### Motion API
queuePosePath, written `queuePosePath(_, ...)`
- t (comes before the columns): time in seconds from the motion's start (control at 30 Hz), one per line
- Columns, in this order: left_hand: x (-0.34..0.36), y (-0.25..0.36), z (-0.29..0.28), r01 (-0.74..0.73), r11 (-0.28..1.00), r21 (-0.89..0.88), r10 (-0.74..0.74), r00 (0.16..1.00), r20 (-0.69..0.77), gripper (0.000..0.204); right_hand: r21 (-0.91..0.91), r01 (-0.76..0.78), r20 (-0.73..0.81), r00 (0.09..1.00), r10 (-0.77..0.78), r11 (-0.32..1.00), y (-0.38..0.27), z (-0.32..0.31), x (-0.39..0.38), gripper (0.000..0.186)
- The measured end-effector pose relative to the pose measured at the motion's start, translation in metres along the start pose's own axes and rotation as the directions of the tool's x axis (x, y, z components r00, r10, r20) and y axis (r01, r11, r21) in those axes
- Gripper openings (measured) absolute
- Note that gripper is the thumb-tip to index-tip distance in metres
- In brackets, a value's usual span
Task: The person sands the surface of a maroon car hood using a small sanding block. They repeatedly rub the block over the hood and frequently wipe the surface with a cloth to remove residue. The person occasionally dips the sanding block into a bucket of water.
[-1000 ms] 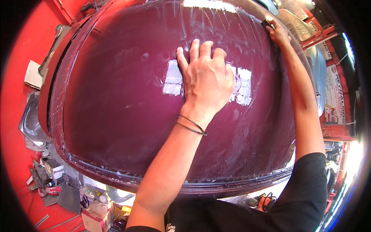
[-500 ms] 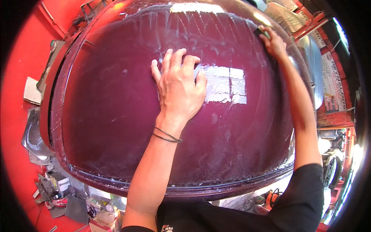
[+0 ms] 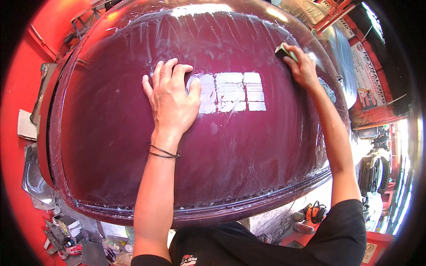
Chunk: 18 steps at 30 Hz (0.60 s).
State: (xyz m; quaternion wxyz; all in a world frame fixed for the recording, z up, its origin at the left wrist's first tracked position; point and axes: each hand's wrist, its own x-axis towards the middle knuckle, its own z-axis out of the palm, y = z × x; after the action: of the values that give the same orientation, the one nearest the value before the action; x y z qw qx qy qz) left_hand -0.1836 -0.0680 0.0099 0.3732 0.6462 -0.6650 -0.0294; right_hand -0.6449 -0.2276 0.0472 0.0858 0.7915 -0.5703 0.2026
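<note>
A wet, glossy maroon car panel (image 3: 120, 128), broad and curved, fills most of the view, with whitish streaks and smears over it. My left hand (image 3: 171, 99) rests on it left of the middle, palm down and fingers apart, holding nothing. At the panel's far right, my right hand (image 3: 304, 68) grips a small green-and-black sanding block (image 3: 281, 51) against the surface. The block's underside is hidden. A bright window reflection (image 3: 230, 93) lies between the hands.
Along the near edge runs a dark trim strip (image 3: 230, 205). Car parts and boxes (image 3: 84, 244) lie at lower left beside a red wall (image 3: 17, 164). An orange-and-black tool (image 3: 316, 213) is at lower right. Plastic-wrapped parts (image 3: 339, 57) stand at far right.
My right hand has drawn the sanding block nearer to me along the panel's right side. My left hand stays spread on the panel. The whole view has shifted a little.
</note>
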Motion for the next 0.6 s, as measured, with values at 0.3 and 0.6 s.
queuePosePath(0.3,-0.002,-0.005,0.0,-0.005,1.0,0.014,0.005,1.0,-0.018,0.036,-0.109,-0.306,0.078,0.946,0.315,0.946,0.062,0.05,0.111,0.052)
queuePosePath(0.6,0.003,-0.002,0.003,0.031,0.999,0.017,-0.031,0.999,0.006,0.038,0.031,-0.058,-0.05,0.997,0.059,0.998,-0.012,-0.06,-0.156,0.052)
